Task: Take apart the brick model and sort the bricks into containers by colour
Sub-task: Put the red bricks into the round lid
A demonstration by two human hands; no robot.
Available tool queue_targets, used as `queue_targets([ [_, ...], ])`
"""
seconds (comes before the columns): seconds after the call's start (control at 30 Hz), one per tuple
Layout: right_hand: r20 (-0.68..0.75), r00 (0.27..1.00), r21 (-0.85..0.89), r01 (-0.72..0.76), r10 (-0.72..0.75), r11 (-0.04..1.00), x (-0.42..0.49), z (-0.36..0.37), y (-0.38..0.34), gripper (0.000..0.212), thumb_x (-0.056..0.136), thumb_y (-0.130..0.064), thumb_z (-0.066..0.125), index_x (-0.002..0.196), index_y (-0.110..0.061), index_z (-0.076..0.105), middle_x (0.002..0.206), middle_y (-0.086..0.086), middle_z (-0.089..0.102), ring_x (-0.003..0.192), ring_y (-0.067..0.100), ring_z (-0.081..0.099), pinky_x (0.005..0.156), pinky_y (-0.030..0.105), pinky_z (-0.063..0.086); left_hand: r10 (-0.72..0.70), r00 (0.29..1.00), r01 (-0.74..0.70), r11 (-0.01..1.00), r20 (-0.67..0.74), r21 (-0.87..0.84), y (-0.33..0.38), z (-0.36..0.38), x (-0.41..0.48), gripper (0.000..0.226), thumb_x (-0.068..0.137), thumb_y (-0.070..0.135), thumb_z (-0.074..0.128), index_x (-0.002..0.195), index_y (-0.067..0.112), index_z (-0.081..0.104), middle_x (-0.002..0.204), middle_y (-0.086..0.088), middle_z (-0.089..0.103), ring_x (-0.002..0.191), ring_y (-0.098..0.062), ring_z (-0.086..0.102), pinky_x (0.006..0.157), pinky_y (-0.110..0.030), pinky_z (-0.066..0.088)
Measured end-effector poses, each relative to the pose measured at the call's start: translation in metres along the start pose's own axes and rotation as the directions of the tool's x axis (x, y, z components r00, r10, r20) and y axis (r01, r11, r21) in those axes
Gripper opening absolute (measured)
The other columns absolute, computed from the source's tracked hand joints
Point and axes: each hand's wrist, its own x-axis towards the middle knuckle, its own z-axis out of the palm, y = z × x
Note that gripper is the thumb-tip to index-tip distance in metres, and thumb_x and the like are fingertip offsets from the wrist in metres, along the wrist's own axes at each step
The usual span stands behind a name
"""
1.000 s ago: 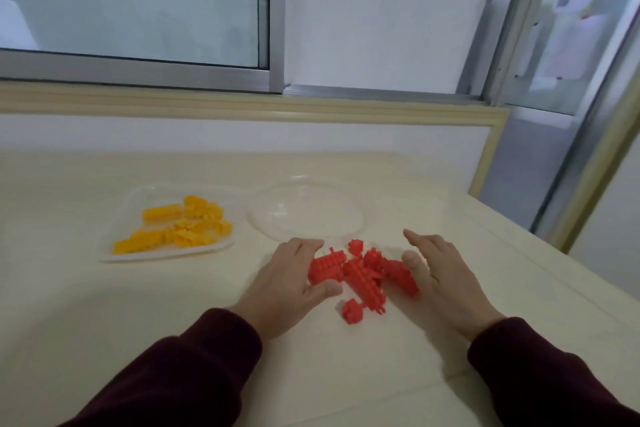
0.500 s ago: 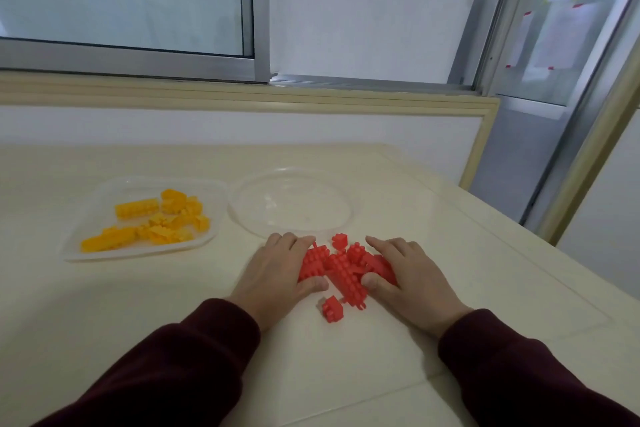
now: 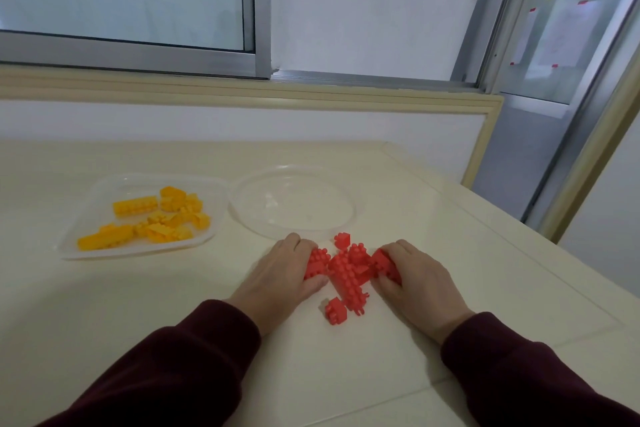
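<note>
A heap of loose red bricks (image 3: pixel 346 274) lies on the cream table between my hands. My left hand (image 3: pixel 284 274) cups the heap's left side, fingers curled over red bricks. My right hand (image 3: pixel 415 274) cups the right side, fingers closed around a red brick. One small red brick (image 3: pixel 336 311) lies alone in front of the heap, another (image 3: pixel 342 240) just behind it. A round clear container (image 3: pixel 242 215) with nothing in it sits right behind the heap. To its left, a squarish clear tray (image 3: pixel 86 246) holds several yellow bricks (image 3: pixel 156 222).
The table's right edge (image 3: pixel 519 253) runs diagonally close to my right hand. A white wall panel and a window sill stand behind the table. My dark red sleeves fill the lower part of the view.
Both hands have closed in on the red heap from either side, pushing the bricks closer together. My fingers were spread apart before and now curl around the bricks.
</note>
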Motion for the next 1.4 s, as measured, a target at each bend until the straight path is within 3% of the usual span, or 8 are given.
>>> queue_targets([
  [0.13, -0.009, 0.999, 0.052, -0.043, 0.044, 0.998, 0.001, 0.000, 0.001, 0.007, 0.082, -0.025, 0.059, 0.087, -0.020, 0.058, 0.083, -0.006, 0.060, 0.073, 0.015, 0.054, 0.069, 0.028, 0.043, -0.020, 1.000, 0.020, 0.997, -0.003, -0.071, -0.003, -0.001, -0.001, 0.040, 0.084, 0.036, 0.056, 0.118, 0.017, 0.046, 0.109, -0.002, 0.048, 0.102, -0.017, 0.048, 0.092, -0.036, 0.041],
  [0.33, -0.073, 0.992, 0.158, -0.087, 0.100, 0.983, 0.002, 0.000, 0.005, 0.011, 0.078, -0.019, 0.062, 0.082, -0.025, 0.054, 0.072, -0.016, 0.053, 0.068, 0.002, 0.051, 0.060, 0.010, 0.037, -0.003, 0.999, -0.005, 0.986, -0.051, -0.165, -0.009, -0.002, -0.002, 0.038, 0.083, 0.035, 0.060, 0.114, 0.016, 0.049, 0.106, -0.003, 0.050, 0.100, -0.017, 0.049, 0.092, -0.037, 0.041],
  [0.6, -0.104, 0.991, 0.223, -0.056, 0.081, 0.973, 0.051, -0.012, 0.003, 0.016, 0.079, -0.012, 0.055, 0.087, -0.026, 0.056, 0.076, -0.018, 0.056, 0.072, -0.005, 0.053, 0.063, 0.006, 0.038, 0.021, 0.987, -0.043, 0.990, -0.161, -0.135, -0.026, -0.027, 0.035, 0.038, 0.082, 0.037, 0.058, 0.114, 0.019, 0.048, 0.100, 0.003, 0.047, 0.090, -0.009, 0.044, 0.076, -0.019, 0.031],
  [0.67, -0.059, 0.998, 0.199, -0.021, 0.033, 0.980, 0.080, -0.013, 0.000, 0.014, 0.079, -0.014, 0.054, 0.090, -0.022, 0.058, 0.078, -0.017, 0.057, 0.068, 0.001, 0.052, 0.063, 0.009, 0.037, -0.025, 0.985, 0.005, 0.993, -0.170, -0.117, -0.036, -0.037, 0.054, 0.036, 0.082, 0.035, 0.059, 0.112, 0.018, 0.049, 0.101, 0.001, 0.048, 0.091, -0.013, 0.047, 0.079, -0.023, 0.034],
  [0.8, 0.107, 0.993, 0.087, 0.036, -0.046, 0.996, 0.145, 0.000, -0.009, 0.003, 0.079, -0.015, 0.054, 0.079, -0.013, 0.052, 0.081, 0.006, 0.060, 0.073, 0.026, 0.052, 0.067, 0.038, 0.041, -0.131, 0.983, 0.126, 0.991, -0.132, -0.049, -0.061, -0.043, 0.099, 0.034, 0.083, 0.034, 0.057, 0.108, 0.013, 0.051, 0.097, -0.003, 0.046, 0.090, -0.022, 0.049, 0.079, -0.031, 0.038],
  [1.2, 0.410, 0.912, -0.091, 0.027, 0.013, 0.995, 0.231, 0.091, 0.003, 0.023, 0.082, -0.033, 0.057, 0.078, -0.014, 0.045, 0.087, 0.006, 0.050, 0.078, 0.025, 0.049, 0.068, 0.032, 0.036, -0.306, 0.952, 0.304, 0.950, 0.024, 0.079, -0.109, -0.007, 0.155, 0.040, 0.081, 0.034, 0.057, 0.113, 0.012, 0.049, 0.111, -0.011, 0.046, 0.099, -0.029, 0.049, 0.087, -0.038, 0.043],
  [1.3, 0.419, 0.908, -0.095, 0.023, 0.019, 0.995, 0.234, 0.098, 0.007, 0.030, 0.082, -0.043, 0.059, 0.093, -0.016, 0.052, 0.104, 0.007, 0.049, 0.085, 0.022, 0.049, 0.077, 0.033, 0.040, -0.266, 0.963, 0.263, 0.961, 0.032, 0.087, -0.111, -0.007, 0.158, 0.042, 0.078, 0.033, 0.060, 0.114, 0.014, 0.052, 0.112, -0.011, 0.045, 0.102, -0.028, 0.048, 0.089, -0.038, 0.043],
  [1.4, 0.426, 0.905, -0.116, 0.042, 0.011, 0.992, 0.235, 0.096, 0.007, 0.059, 0.082, -0.055, 0.054, 0.125, -0.015, 0.050, 0.123, 0.004, 0.048, 0.107, 0.023, 0.052, 0.093, 0.036, 0.042, -0.228, 0.973, 0.220, 0.963, 0.035, 0.157, -0.112, -0.006, 0.159, 0.049, 0.079, 0.037, 0.057, 0.122, 0.016, 0.050, 0.117, -0.012, 0.048, 0.109, -0.028, 0.041, 0.089, -0.036, 0.038],
])
